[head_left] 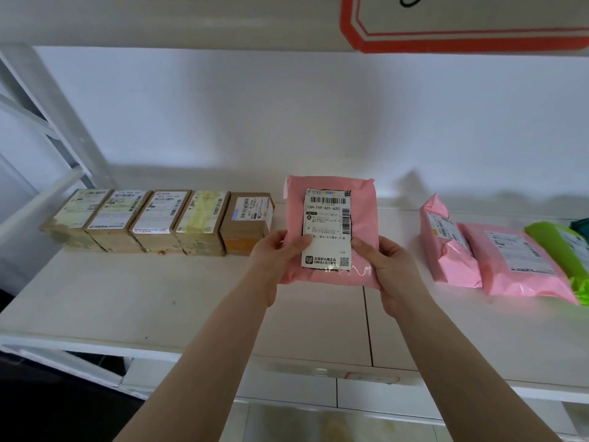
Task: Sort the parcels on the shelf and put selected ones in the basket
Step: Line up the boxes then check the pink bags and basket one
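Note:
I hold a pink plastic mailer parcel (363, 199) upright above the white shelf (134, 298), its white shipping label facing me. My left hand (274, 263) grips its lower left edge, thumb on the label. My right hand (389, 269) grips its lower right edge. A row of several brown cardboard boxes (159, 221) stands on the shelf to the left. To the right lie two more pink mailers (446, 247) (522, 263) and a green mailer (561, 244). No basket is in view.
The shelf's white back wall rises behind the parcels. A white shelf frame post (47, 122) slants at the left. An upper shelf edge carries a red-bordered sign (462, 33). A lower shelf level (318, 419) shows below the front edge.

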